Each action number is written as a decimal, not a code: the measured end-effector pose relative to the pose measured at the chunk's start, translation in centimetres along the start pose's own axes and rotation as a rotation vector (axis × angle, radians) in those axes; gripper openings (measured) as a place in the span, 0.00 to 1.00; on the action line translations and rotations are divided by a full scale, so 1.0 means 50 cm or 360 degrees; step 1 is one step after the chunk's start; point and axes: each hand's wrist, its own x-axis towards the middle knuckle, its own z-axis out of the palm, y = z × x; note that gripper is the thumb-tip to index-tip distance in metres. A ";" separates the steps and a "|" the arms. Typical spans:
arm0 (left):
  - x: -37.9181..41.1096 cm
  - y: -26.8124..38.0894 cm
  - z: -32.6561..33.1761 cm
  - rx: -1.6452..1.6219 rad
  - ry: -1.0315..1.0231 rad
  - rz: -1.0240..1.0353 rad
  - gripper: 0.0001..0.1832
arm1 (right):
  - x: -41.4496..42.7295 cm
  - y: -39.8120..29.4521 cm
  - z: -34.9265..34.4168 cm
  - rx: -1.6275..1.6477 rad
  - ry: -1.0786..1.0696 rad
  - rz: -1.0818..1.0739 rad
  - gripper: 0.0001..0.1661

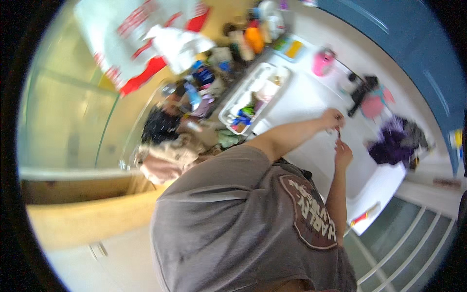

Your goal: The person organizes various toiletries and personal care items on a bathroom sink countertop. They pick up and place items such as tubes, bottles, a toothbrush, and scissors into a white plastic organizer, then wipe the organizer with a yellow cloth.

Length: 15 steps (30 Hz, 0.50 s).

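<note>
Before me is a large white basin (321, 93). Over it, my left hand (332, 118) pinches the upper end of a small, thin, dark reddish item (339, 134). Just below, my right hand (343, 155) has its fingertips on the lower end of this item. Blur hides what the item is, and something small and pale shows under my left fingers. A purple and grey cloth bundle (394, 142) lies to the right of both hands. A brush-like tool with a red and yellow handle (360, 219) rests on the basin's rim.
A white plastic basket (224, 118) of small items stands left of the basin. Bottles (254, 39) and clothes (164, 160) crowd farther left, below a printed plastic bag (113, 40). A pink container (323, 62) sits along the far edge. Pale bars (397, 252) are at lower right.
</note>
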 end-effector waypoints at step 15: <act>-0.193 0.238 -0.073 0.1165 0.0327 0.0681 0.08 | 0.233 -0.428 -0.098 -0.0817 -0.0016 -0.1241 0.44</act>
